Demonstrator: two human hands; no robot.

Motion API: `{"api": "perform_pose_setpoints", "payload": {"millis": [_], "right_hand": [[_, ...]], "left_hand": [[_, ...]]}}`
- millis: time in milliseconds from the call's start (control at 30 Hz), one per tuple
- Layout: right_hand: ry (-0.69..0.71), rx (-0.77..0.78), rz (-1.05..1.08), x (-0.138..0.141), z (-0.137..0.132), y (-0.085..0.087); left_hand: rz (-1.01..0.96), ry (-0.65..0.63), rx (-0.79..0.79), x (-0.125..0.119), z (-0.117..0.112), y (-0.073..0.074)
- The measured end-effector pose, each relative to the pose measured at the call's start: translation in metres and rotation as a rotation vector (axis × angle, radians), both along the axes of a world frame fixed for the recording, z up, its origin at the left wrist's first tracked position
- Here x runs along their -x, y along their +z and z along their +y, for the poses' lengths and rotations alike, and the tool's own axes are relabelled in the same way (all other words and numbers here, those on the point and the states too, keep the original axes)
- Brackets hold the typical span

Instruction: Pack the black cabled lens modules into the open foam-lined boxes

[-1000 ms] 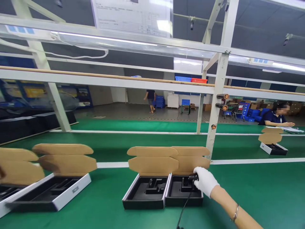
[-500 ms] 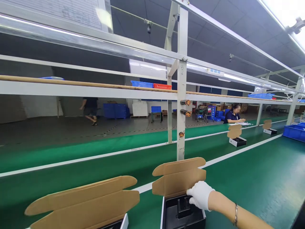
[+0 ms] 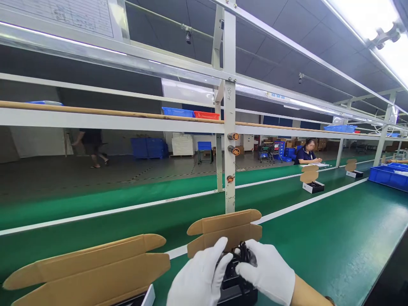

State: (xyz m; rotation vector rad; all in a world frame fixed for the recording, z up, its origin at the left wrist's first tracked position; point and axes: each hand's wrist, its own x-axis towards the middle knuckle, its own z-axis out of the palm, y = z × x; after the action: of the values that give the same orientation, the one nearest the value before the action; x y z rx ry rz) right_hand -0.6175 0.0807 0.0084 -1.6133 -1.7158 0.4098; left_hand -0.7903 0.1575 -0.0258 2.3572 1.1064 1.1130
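Observation:
My left hand [image 3: 197, 276] and my right hand [image 3: 266, 272], both in white gloves, meet low in the view over an open black box [image 3: 237, 291]. Between them is a small bundle of black cable [image 3: 244, 254]. My right fingers grip it, and my left fingertips are against its side. The box's tan cardboard lid [image 3: 223, 233] stands raised behind it. My hands hide most of the box's inside. A second box's cardboard lid [image 3: 86, 265] stands open to the left of my left hand.
Green conveyor belts [image 3: 318, 229] run away to the right, with a white-painted post [image 3: 229, 127] and overhead rails above. Further boxes [image 3: 313, 180] sit along the belt. A seated co-worker [image 3: 306, 153] is at the far side, and a blue crate [image 3: 389, 178] stands at the right.
The view has swung to the right. My left hand has come in beside my right, and the black cable is now held up between them over the box.

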Motion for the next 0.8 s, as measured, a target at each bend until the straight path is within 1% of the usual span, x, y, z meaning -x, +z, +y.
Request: {"api": "perform_pose_setpoints", "payload": {"millis": [33,133,200,233,300,367,433,467,500,533,600,633,733,800], "right_hand": [[-0.017,-0.001,0.038,-0.003,0.002,-0.003],[0.015,0.022,0.116,-0.01,0.006,-0.01],[0.044,0.054,0.141,-0.014,0.008,-0.014],[0.054,0.068,0.141,-0.015,0.009,-0.016],[0.057,0.09,0.11,-0.016,0.013,-0.02],[-0.011,0.091,0.076,-0.017,0.018,-0.024],[-0.101,0.052,0.037,-0.019,0.023,-0.027],[-0.109,0.027,-0.001,-0.02,0.025,-0.028],[-0.076,0.012,-0.059,-0.02,0.027,-0.029],[-0.013,0.011,-0.133,-0.021,0.029,-0.029],[0.103,0.053,-0.273,-0.022,0.034,-0.033],[0.109,0.084,-0.316,-0.022,0.037,-0.037],[0.011,0.162,-0.343,-0.021,0.049,-0.056],[-0.005,0.2,-0.36,-0.021,0.057,-0.074]], "left_hand": [[-0.057,-0.048,0.104,-0.009,0.001,-0.004],[-0.19,-0.315,0.504,-0.033,0.002,-0.017],[-0.186,-0.447,0.657,-0.043,0.003,-0.021],[-0.155,-0.474,0.693,-0.046,0.004,-0.02],[-0.059,-0.502,0.693,-0.047,0.006,-0.013],[0.021,-0.542,0.618,-0.044,0.009,-0.001],[0.111,-0.562,0.531,-0.04,0.013,0.01],[0.164,-0.558,0.506,-0.037,0.016,0.015],[0.221,-0.551,0.493,-0.035,0.019,0.018],[0.278,-0.551,0.491,-0.033,0.022,0.019],[0.361,-0.574,0.501,-0.031,0.031,0.017],[0.388,-0.582,0.519,-0.03,0.037,0.013],[0.432,-0.561,0.607,-0.025,0.055,-0.004],[0.441,-0.537,0.653,-0.02,0.065,-0.016]]}}
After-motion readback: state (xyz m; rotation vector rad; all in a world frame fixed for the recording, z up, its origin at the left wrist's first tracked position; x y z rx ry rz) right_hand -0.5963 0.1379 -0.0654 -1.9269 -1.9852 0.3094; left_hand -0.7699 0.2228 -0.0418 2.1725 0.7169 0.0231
